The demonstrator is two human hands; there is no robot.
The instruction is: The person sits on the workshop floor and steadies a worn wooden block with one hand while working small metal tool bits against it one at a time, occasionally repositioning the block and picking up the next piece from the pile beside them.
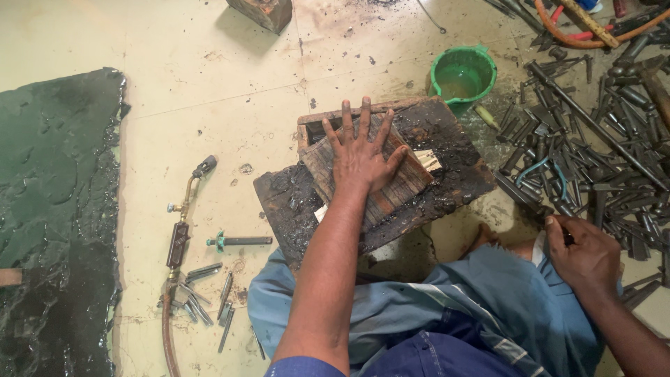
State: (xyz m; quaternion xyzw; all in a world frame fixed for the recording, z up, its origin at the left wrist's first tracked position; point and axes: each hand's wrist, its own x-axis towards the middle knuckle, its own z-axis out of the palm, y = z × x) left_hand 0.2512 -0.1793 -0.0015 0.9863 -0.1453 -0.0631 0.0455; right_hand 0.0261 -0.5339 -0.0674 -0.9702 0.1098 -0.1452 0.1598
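The left hand lay flat on a small wooden block. Its fingers were spread wide and pointed away from the person. The palm pressed down on the top of the block. It was not pinching anything.

The wooden block was striped and worn. It sat under the hand, tilted a little, on a big dark burnt board. The board lay on the pale floor, right in front of the person's knees. Just past the thumb side of the hand, a small light piece of wood rested on the board, touching the block.

The right hand was well apart from the left one, out to the side by the person's knee. Its fingers were curled around a thin dark metal tool. The tool poked out of the fist and pointed toward the board.

Beyond the right hand lay a big pile of dark metal punches and rods, all mixed up on the floor. A green bucket stood past the far edge of the board, near the fingertips of the left hand.

Off to the other side of the left arm, a gas torch with a hose lay on the floor. A few short metal rods were scattered next to it. Farther out that way was a wide dark green mat.

The person wore blue clothes and sat low on the floor.
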